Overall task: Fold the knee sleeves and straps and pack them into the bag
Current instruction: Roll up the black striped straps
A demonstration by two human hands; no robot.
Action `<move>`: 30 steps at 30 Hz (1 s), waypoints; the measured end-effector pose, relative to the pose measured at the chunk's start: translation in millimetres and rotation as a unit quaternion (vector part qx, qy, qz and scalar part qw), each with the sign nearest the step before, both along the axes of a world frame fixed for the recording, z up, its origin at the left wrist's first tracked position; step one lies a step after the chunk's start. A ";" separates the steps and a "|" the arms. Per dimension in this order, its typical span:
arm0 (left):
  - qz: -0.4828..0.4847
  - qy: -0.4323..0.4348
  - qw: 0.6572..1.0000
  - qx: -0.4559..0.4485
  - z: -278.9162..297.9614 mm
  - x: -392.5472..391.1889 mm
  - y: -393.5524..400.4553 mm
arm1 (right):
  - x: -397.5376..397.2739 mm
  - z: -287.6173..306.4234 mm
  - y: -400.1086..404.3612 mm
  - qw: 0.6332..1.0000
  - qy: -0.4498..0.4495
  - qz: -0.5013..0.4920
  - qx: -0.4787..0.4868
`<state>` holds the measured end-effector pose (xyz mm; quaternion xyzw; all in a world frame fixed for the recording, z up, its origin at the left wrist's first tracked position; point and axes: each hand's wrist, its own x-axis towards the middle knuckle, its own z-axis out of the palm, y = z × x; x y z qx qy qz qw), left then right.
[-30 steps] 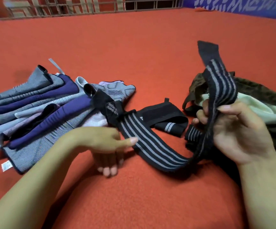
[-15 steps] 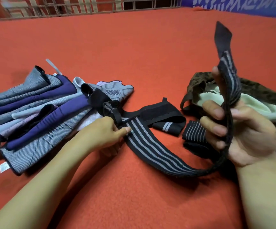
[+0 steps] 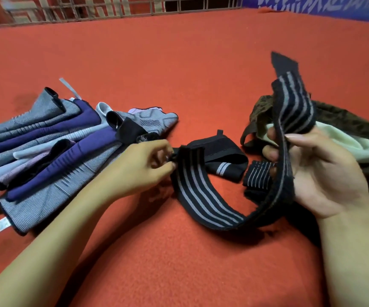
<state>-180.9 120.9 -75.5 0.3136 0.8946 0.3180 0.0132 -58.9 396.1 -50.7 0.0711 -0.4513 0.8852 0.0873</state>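
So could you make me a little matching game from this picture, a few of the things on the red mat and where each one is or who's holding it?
Things:
1. striped black strap
2. pile of knee sleeves
3. camouflage bag
4. folded black strap

Places:
A. lying on the mat between the two hands
B. far right, behind the right hand
C. stretched between both hands, pinched at one end by the left hand
D. on the left of the red mat

Pairs: 1-C, 2-D, 3-B, 4-A

The bag (image 3: 356,129) is running off the right edge, half covered by the right hand (image 3: 325,173). The sleeve pile (image 3: 46,151) is spilling past the left edge, its tag (image 3: 2,224) printing too small to read.
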 end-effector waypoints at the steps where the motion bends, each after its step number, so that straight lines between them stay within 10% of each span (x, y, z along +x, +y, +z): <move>1: -0.032 0.034 0.999 0.021 4.7 1.9 0.9 | 0.0 0.0 0.3 1.000 -0.001 -0.004 0.002; 9: -0.224 -0.117 0.943 -0.214 -13.6 34.4 20.4 | 1.0 -0.6 -1.1 1.000 -0.001 -0.019 0.013; 18: -0.060 -0.118 0.986 -0.105 -25.2 45.9 38.2 | 0.1 -2.6 -1.2 0.999 0.022 -0.019 0.039; 23: 0.025 -0.029 0.994 0.103 -17.6 35.5 37.8 | 1.5 -6.0 0.5 0.997 0.023 -0.011 0.068; 30: -0.154 0.034 0.984 0.082 -21.0 51.6 47.5 | -4.6 -15.2 -8.6 0.994 0.024 -0.006 0.105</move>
